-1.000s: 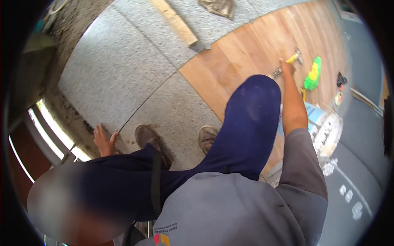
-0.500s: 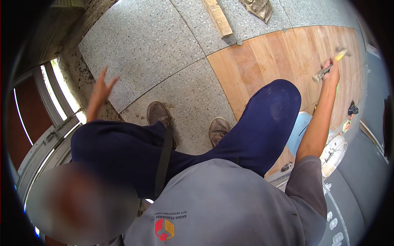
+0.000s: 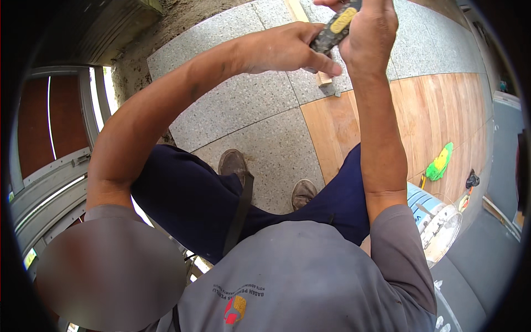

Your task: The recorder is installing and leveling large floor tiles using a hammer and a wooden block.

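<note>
Both my hands are at the top edge around a hammer (image 3: 336, 27), whose dark grip has a yellow patch. Its head is out of view. My right hand (image 3: 371, 36) wraps the upper part of the grip, with fingertips showing on its far side. My left hand (image 3: 285, 48) is at the lower end, its fingers partly hidden behind the grip and its thumb stretched below. Beneath the hands, a wooden batten (image 3: 324, 79) lies on the speckled grey tiles (image 3: 238, 94), partly covered by my hand and the hammer.
Wood-look planks (image 3: 417, 119) cover the floor to the right. On them lie a green and yellow bundle (image 3: 440, 161) and a small black item (image 3: 472, 180). A white and blue bucket (image 3: 423, 207) stands by my right arm. A metal frame (image 3: 52, 169) borders the left side.
My right hand has swung the hammer inward from the far right. My left hand, open at the left before, has come across to its grip. The batten now appears lower in view.
</note>
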Tool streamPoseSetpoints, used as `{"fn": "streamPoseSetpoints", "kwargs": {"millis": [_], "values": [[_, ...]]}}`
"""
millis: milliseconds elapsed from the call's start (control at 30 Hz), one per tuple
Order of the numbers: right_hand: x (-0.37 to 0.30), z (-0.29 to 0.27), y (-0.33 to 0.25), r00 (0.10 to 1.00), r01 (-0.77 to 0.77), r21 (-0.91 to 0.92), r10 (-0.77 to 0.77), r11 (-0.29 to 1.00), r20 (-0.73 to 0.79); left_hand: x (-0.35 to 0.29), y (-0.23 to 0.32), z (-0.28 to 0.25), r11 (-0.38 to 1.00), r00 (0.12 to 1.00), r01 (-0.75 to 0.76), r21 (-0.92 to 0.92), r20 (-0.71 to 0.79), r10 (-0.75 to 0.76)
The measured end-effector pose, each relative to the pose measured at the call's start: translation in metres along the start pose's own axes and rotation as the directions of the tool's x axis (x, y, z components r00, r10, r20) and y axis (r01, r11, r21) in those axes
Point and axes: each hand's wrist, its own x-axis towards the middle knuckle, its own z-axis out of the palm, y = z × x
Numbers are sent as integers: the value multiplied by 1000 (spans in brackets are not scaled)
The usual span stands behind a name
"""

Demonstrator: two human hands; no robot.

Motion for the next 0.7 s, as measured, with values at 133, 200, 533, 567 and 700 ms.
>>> {"fn": "streamPoseSetpoints", "kwargs": {"millis": [133, 200, 533, 567, 700], "values": [[2, -4, -19, 966, -73, -75, 89, 995, 244, -35, -48, -16, 986, 995, -48, -162, -96, 32], [-3, -12, -19, 983, -135, 53, 126, 989, 137, -49, -83, -23, 979, 1000, 20, -202, 0, -21], [-23, -3, -36, 876, -136, -545, 358, 827, 324, -92, -187, -3, 949, 995, 97, -300, 5, -100], [-25, 5, -34, 862, -95, -660, 393, 745, 319, -95, -195, 0, 953, 994, 102, -285, -12, -110], [-39, 39, -9, 760, 145, -876, 515, 460, 397, -107, -268, 22, 975, 950, 15, -223, -302, -84]]}}
